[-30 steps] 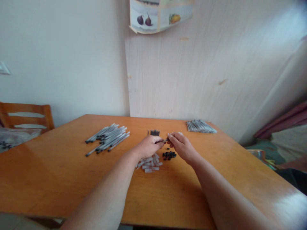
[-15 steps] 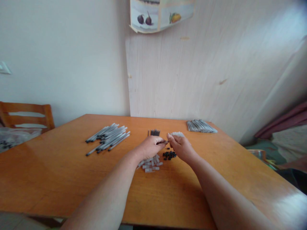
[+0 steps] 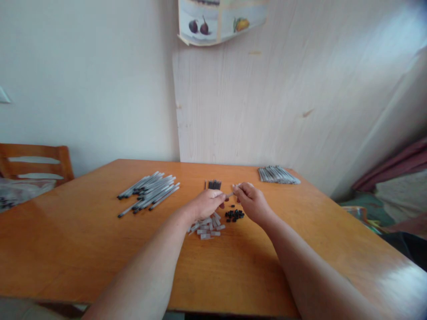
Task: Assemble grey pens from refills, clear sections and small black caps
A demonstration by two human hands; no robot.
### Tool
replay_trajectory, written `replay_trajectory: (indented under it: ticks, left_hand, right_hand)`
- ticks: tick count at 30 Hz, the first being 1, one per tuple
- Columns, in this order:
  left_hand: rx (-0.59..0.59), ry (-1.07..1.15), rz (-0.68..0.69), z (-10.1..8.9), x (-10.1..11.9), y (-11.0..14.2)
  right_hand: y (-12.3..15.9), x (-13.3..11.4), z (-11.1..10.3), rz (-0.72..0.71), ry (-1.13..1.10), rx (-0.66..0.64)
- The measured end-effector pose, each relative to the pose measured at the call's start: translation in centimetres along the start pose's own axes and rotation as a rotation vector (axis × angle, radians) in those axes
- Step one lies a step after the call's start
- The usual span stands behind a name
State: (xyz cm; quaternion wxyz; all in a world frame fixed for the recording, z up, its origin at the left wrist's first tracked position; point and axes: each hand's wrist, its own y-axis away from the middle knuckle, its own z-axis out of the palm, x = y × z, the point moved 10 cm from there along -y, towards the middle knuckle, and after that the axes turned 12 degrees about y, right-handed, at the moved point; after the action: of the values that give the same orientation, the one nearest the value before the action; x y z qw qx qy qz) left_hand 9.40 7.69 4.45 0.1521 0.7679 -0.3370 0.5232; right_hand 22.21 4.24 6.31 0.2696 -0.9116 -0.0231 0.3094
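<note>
Wall [image 3: 233, 102]: pale; stands up behind all the rest;
Table [image 3: 73, 249]: brown wood, shiny; everything below is on or over it;
Pen heap [image 3: 160, 191]: L side; lots of grey sticks w/ black ends, all criss-crossed; they look round, so a knock might make some roll;
R hand [image 3: 250, 198]: thumb & finger pinch the R end of a thin stick [image 3: 230, 194]; palm hidden, can't tell abt it;
L hand [image 3: 207, 202]: thumb & finger pinch the L end; other fingers hard to see;
Pen row [image 3: 278, 174]: back R, well apart from both hands; side by side; prob. safe there;
Clear caps [image 3: 207, 226]: loose pile, partly hidden by L hand; if that hand dips, it cld sweep them abt;
Black bits [image 3: 235, 215]: small heap beside the caps; 1 loose bit [image 3: 232, 206] lies just behind; a dropped stick cld scatter them;
Dark sticks [image 3: 214, 184]: lined up just past L hand; a bump cld mess up the line;
Thin stick: btwn both hands, mostly hidden; crooked pushing might bend it; a weak pinch might let it slip
</note>
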Motion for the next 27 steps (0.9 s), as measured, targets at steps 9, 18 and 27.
replay_trajectory:
  ticks: [9,18,27]
  left_hand:
    - [0.143,-0.007,0.113,-1.1,0.6,-0.4]
    - [0.019,0.008,-0.031,-0.1,-0.7,-0.1]
    - [0.143,-0.072,0.069,-1.3,0.1,-0.3]
  right_hand:
    - [0.1,0.8,0.8,0.108,-0.128,-0.035]
    - [0.2,1.9,0.8,0.172,-0.202,0.000]
    - [0.4,2.4,1.8,0.285,-0.404,-0.061]
